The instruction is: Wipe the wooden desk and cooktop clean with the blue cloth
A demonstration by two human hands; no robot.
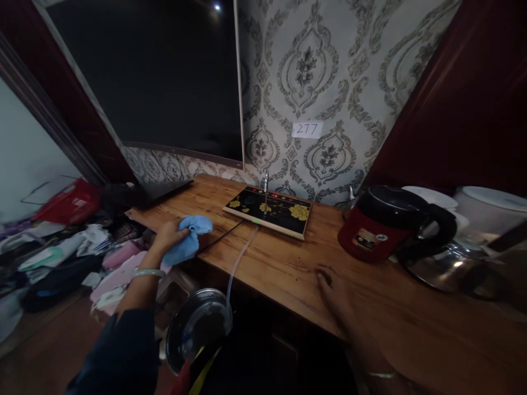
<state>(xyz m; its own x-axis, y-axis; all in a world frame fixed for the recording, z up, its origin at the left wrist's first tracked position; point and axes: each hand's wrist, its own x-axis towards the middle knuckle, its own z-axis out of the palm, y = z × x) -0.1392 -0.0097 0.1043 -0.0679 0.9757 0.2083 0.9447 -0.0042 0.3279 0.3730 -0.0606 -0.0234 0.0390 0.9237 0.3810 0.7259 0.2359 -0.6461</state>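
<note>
Cloth: a crumpled, light-blue cloth [187, 244] is in the left hand, at the front-left edge of the table; whether it touches the wood I cannot tell.
Left hand: the left hand [168, 235] has its fingers closed on the cloth, with a pale, rounded bangle [148, 272] around the wrist.
Right hand: the right hand [336, 293] rests at the table's front edge, below the kettle; nothing shows in its grasp, and in the dim light I cannot tell how wide its fingers stand.
Table: a brown, wood-grained tabletop [284, 266] runs along the wall.
Panel: a black, rectangular panel with golden flowers [298, 213] lies between the hands, farther back, a slim, silvery spout [266, 189] rising from it and a red light lit.
Tube: a clear, flexible tube [237, 262] runs from the panel's front edge down to a round, shiny bucket [185, 323] below the table.
Kettle: a red, black-topped kettle [366, 230] stands right of the panel, near a shiny, rounded metal pot [442, 270].
Wall: a large, dark, flat screen [164, 82] hangs left of a white paper slip marked 277 [307, 130].
Floor side: mixed fabrics [61, 263] lie heaped at far left, beside a red basket [69, 203].
</note>
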